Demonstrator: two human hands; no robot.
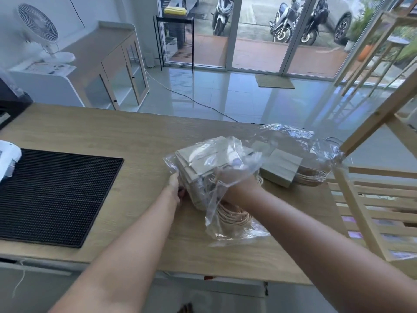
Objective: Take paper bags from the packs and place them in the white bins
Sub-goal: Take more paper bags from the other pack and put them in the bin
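The left hand [177, 188] steadies the near pack of paper bags [203, 170] on the bench [135, 141], gripping its side, while the right hand [234, 181] reaches inside the plastic, grasping bags to pull out. A 2nd pack [284, 166] lies just beside. No white bins visible.

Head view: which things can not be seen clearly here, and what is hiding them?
- White bins: none in the head view, so where the bags go cannot be told.
- Right hand: fingers covered by the crumpled plastic of the near pack; their grip is unclear.
- Left hand: fingertips hidden behind the pack.
- Bags in the far pack: count unreadable through glare.
- White device: cut by the left edge.
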